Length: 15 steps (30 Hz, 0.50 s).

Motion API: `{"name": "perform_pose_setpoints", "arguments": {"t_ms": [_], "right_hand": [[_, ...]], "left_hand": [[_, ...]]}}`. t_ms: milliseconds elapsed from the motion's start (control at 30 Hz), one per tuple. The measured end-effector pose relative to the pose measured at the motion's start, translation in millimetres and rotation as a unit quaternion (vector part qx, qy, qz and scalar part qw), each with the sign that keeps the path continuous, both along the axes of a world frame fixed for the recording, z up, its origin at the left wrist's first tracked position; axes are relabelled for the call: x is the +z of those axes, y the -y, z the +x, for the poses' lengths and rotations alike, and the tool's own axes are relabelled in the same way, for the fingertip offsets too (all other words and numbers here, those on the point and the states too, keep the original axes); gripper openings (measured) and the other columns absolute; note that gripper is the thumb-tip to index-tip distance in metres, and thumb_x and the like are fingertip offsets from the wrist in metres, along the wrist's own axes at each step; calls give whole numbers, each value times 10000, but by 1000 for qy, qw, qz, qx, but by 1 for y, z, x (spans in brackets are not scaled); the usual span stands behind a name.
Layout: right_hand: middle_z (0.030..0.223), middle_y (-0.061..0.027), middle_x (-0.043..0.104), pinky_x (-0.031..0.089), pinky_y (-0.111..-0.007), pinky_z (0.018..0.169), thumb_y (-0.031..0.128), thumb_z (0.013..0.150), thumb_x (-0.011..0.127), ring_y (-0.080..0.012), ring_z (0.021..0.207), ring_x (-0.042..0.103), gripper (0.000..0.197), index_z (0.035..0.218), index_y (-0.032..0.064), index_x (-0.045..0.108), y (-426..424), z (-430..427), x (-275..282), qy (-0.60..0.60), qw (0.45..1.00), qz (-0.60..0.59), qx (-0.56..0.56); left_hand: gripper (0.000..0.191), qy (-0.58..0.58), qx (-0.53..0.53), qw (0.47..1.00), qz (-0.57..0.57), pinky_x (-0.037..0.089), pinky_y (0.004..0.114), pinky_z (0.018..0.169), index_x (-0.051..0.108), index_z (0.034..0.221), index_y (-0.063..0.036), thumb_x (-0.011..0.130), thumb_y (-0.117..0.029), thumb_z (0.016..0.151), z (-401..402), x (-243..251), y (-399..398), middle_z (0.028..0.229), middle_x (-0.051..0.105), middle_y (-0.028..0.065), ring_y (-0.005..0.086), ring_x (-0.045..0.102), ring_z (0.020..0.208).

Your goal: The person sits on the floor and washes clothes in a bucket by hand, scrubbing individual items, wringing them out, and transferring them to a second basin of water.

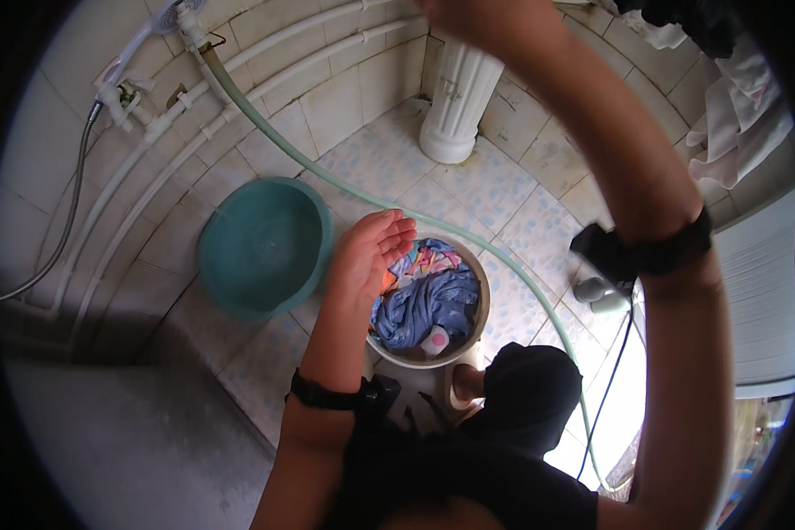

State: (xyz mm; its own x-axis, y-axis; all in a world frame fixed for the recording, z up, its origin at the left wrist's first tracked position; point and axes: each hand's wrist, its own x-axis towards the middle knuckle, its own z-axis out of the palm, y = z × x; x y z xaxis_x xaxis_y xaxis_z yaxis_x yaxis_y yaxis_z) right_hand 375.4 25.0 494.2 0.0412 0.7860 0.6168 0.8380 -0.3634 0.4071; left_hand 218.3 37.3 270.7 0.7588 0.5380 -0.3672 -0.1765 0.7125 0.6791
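My left hand [376, 248] is held out with the palm partly turned up and the fingers loosely bent. Nothing lies in it. Below and to its right, a round pale basin [482, 318] holds a heap of crumpled clothes [430, 305], blue on top with pink, orange and white printed parts. A white item with a pink round spot [435, 340] rests among the clothes, near the basin's front rim. My right hand [480, 18] is raised to the top edge of the view, above a white fluted pedestal [462, 99]. Its fingers are cut off, so any grip is hidden.
A teal plastic basin [321, 215] holding water stands to the left. Across the tiled floor runs a green hose [371, 197] from the wall tap. Shower fittings [116, 99] are at upper left, hanging cloths [742, 119] at upper right. Bottles [593, 291] stand right.
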Motion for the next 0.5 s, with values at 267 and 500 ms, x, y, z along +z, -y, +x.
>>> {"name": "perform_pose_setpoints", "arguments": {"t_ms": [267, 500], "right_hand": [[1300, -185, 204, 346, -486, 865, 297, 619, 663, -405, 1125, 311, 715, 1241, 223, 319, 87, -42, -248, -495, 806, -320, 49], [1367, -156, -19, 248, -613, 864, 422, 530, 712, -443, 1215, 90, 925, 1286, 335, 186, 134, -87, -325, -615, 663, -416, -97]], "left_hand": [[377, -174, -9, 983, 61, 298, 519, 848, 473, 1080, -84, 550, -261, 756, -3, -23, 12, 1105, 473, 62, 271, 412, 1042], [541, -293, -105, 950, 1, 175, 621, 854, 343, 1230, -204, 555, -329, 748, 9, -80, 30, 1141, 447, 69, 279, 366, 1102]]}}
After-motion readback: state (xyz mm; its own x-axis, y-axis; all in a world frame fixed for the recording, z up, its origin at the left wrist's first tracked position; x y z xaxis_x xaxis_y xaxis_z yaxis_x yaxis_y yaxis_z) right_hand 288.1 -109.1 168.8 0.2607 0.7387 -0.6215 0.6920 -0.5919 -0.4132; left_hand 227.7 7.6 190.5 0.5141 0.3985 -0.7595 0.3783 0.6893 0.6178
